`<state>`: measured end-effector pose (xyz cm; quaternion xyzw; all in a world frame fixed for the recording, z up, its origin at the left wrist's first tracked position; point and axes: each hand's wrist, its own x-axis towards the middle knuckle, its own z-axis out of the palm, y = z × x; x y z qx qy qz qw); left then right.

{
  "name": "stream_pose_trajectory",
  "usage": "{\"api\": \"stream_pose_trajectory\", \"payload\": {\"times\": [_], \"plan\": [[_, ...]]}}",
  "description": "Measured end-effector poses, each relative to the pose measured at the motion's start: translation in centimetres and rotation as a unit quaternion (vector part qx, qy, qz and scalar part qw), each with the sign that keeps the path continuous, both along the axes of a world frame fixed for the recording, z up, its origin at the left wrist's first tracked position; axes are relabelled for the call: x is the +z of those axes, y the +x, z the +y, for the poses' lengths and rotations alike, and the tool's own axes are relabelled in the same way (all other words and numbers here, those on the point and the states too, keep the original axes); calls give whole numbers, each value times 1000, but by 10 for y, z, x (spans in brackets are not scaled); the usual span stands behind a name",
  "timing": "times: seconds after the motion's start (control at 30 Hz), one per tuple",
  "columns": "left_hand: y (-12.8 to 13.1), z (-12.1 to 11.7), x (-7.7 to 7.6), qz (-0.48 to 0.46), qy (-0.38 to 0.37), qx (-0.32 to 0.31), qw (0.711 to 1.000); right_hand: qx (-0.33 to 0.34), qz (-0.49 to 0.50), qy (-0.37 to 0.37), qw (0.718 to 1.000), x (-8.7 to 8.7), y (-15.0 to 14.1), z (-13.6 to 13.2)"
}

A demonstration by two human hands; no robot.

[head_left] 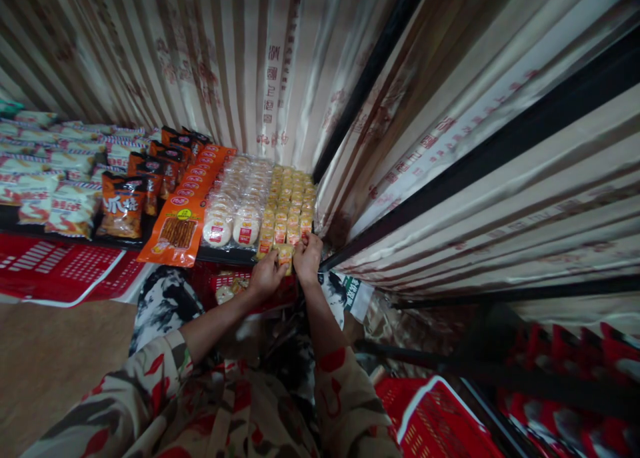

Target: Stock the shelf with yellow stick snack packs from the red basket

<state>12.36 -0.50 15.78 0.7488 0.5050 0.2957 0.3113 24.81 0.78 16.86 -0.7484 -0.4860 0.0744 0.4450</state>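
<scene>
Several rows of small yellow wrapped snack packets [290,198] fill the right end of a black shelf [230,254]. At their front edge, my left hand [267,276] is closed on one yellow snack packet [285,254], which it pinches from the left. My right hand [307,257] is at the right of that packet, its fingers bent inward against the front of the rows. Whether the right fingers grip a packet is hard to make out. Just left of the rows stand round white cakes [245,228] in clear wrap.
Flat orange snack bags [175,228], upright orange-and-black bags [123,205] and white snack bags [73,208] line the shelf leftward. Red crates [60,268] sit below. A pleated curtain hangs behind; a black pole [370,78] stands close on the right.
</scene>
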Motion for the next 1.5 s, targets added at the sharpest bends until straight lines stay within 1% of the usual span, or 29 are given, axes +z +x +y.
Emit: {"api": "stream_pose_trajectory", "payload": {"times": [0.17, 0.37, 0.53, 0.7, 0.87, 1.0, 1.07, 1.17, 1.27, 1.4, 1.5], "plan": [[3, 1, 3, 18, 4, 0, 1000, -4, -12, 5, 1000, -4, 2, 2], [5, 0, 1, 8, -2, 10, 1000, 20, 24, 33, 999, -7, 1, -1], [3, 1, 9, -7, -8, 17, 1000, 6, 25, 47, 999, -8, -2, -7], [4, 2, 17, -27, -21, 16, 999, 23, 21, 56, 998, -7, -8, -15], [5, 3, 24, -52, -35, 27, 998, 48, -19, 75, 996, 2, -13, -29], [5, 8, 32, -72, -35, 37, 996, 89, -92, 72, 989, 8, -18, -49], [6, 11, 36, -74, -40, 34, 996, 98, -130, 66, 984, 11, -21, -57], [9, 15, 39, -55, -46, 33, 997, 87, -158, 54, 982, 12, -27, -65], [14, 15, 41, -39, -50, 31, 997, 60, -162, 30, 985, 11, -30, -68], [22, 14, 46, -35, -46, 1, 998, 29, -151, 1, 988, 13, -30, -66], [27, 14, 55, -22, -46, -7, 999, 4, -115, -23, 993, 20, -30, -60]]}}
